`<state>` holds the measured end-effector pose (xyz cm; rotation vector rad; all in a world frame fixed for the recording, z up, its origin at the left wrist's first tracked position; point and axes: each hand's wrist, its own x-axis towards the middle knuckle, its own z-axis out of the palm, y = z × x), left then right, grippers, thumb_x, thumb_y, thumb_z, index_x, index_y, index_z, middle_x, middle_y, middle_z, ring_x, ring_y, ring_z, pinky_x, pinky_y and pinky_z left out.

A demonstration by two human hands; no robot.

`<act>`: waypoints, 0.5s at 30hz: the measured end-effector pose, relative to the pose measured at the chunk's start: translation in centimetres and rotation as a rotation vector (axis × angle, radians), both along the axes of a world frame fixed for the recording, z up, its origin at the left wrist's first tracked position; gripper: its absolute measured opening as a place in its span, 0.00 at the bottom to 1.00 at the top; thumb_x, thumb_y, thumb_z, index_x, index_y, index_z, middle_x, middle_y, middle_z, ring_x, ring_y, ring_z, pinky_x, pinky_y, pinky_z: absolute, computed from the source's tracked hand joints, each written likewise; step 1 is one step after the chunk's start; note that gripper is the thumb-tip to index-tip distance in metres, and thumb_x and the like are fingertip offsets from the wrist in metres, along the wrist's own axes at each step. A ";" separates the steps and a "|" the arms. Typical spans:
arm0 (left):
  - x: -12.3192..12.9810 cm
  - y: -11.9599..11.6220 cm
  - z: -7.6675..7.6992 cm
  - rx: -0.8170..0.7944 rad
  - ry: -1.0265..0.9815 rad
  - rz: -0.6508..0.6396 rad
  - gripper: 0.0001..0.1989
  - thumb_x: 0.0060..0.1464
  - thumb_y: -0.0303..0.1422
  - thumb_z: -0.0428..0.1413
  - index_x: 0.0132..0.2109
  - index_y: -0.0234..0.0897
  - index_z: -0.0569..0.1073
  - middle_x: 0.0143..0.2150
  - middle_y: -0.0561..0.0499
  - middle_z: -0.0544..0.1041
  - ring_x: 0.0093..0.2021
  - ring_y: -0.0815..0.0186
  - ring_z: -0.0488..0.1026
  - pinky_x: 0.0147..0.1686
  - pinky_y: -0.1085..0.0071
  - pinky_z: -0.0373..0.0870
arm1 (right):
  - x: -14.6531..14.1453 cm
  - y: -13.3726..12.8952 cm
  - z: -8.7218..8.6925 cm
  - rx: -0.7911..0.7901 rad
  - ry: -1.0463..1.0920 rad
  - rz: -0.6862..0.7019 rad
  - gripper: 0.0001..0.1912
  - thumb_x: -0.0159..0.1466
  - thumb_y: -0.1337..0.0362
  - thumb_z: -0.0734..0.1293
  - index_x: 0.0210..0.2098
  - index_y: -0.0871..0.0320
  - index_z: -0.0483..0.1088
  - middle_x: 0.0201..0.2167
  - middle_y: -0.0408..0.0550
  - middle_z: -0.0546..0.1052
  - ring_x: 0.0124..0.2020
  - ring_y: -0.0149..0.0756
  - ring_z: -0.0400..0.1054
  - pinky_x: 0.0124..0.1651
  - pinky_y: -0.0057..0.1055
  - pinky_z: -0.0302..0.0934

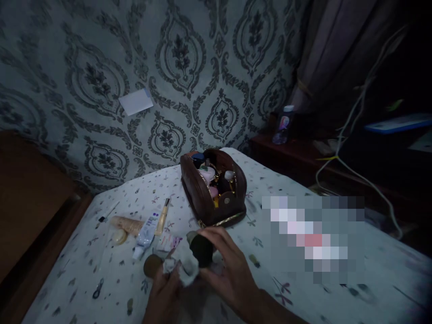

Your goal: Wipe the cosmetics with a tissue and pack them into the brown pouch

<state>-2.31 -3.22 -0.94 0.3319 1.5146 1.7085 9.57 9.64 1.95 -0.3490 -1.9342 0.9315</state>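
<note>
Near the front of the bed, my right hand (232,270) is closed around a dark, round container (201,249), its fingers over the top and thumb below. My left hand (165,285) pinches a crumpled white tissue (187,265) that touches the container's side. A round, olive-brown piece like a lid (153,266) shows beside the left fingers; whether they hold it I cannot tell. Just beyond both hands stands a brown cosmetic bag (195,198), unzipped, with several bottles and small items inside.
Left of the bag lie a white-and-blue tube (148,229), a beige tube (128,225), a slim gold tube (162,217) and a small round jar (119,236). A blurred-out patch (303,238) covers the right. Beyond it are a bottle (282,125) on a ledge and a white cable (362,173).
</note>
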 end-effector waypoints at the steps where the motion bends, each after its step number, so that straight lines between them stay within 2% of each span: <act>1: 0.2 0.0 -0.1 -0.001 -0.016 -0.008 0.21 0.40 0.43 0.68 0.43 0.44 0.78 0.43 0.46 0.80 0.46 0.54 0.76 0.41 0.65 0.74 | 0.4 0.8 0.6 0.000 -0.001 -0.043 0.21 0.59 0.65 0.70 0.52 0.52 0.67 0.45 0.52 0.74 0.47 0.44 0.70 0.47 0.37 0.68; 5: 0.9 0.2 -0.1 0.006 -0.048 -0.065 0.27 0.38 0.47 0.69 0.45 0.39 0.79 0.38 0.45 0.81 0.35 0.59 0.76 0.34 0.69 0.72 | 1.8 5.9 4.6 -0.016 -0.045 -0.151 0.19 0.58 0.58 0.71 0.49 0.54 0.69 0.46 0.53 0.75 0.46 0.45 0.70 0.46 0.40 0.67; 9: 0.7 0.6 -0.1 -0.010 -0.061 -0.028 0.30 0.35 0.46 0.70 0.47 0.39 0.78 0.40 0.44 0.81 0.38 0.59 0.76 0.37 0.70 0.70 | 2.1 11.5 8.0 -0.029 -0.094 -0.202 0.22 0.56 0.54 0.72 0.47 0.55 0.70 0.44 0.51 0.76 0.45 0.43 0.70 0.46 0.38 0.65; 11: 0.4 0.7 -0.1 -0.011 -0.062 -0.031 0.30 0.35 0.46 0.70 0.47 0.39 0.78 0.39 0.44 0.80 0.38 0.59 0.75 0.37 0.70 0.70 | 1.9 13.5 8.6 -0.026 -0.115 -0.194 0.21 0.55 0.54 0.72 0.46 0.57 0.71 0.43 0.50 0.77 0.43 0.42 0.71 0.45 0.37 0.65; 15: 0.0 1.1 0.1 -0.028 0.063 -0.121 0.25 0.36 0.48 0.69 0.41 0.40 0.80 0.32 0.48 0.78 0.32 0.63 0.72 0.33 0.73 0.66 | 1.3 15.8 8.5 0.023 -0.159 -0.179 0.21 0.54 0.56 0.72 0.44 0.58 0.71 0.42 0.50 0.78 0.42 0.41 0.71 0.43 0.36 0.65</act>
